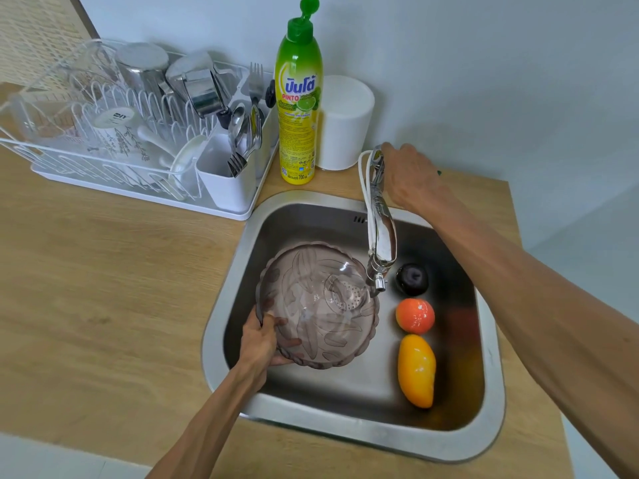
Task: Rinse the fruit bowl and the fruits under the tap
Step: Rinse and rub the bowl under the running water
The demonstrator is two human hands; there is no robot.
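Fingers of the left hand (259, 344) curl round the near rim of the bowl (316, 305), holding it tilted in the sink (228, 271) at frame centre, just under the tap (380, 236) spout; the right hand (408, 174) rests on the tap's top, its fingers hidden behind it, so their grip cannot be told. No stream shows, so opening the tap gently and turning the bowl beneath it should serve, before moving on to the plum (411, 279), peach (415, 315) and mango (416, 369) lying at the right.

- Upper left, a white dish rack (103, 174) is sitting on the wooden counter (103, 288), holding steel cups and cutlery.
- Top centre, a green-capped dish soap bottle (299, 108) is standing upright beside a white canister (345, 122).
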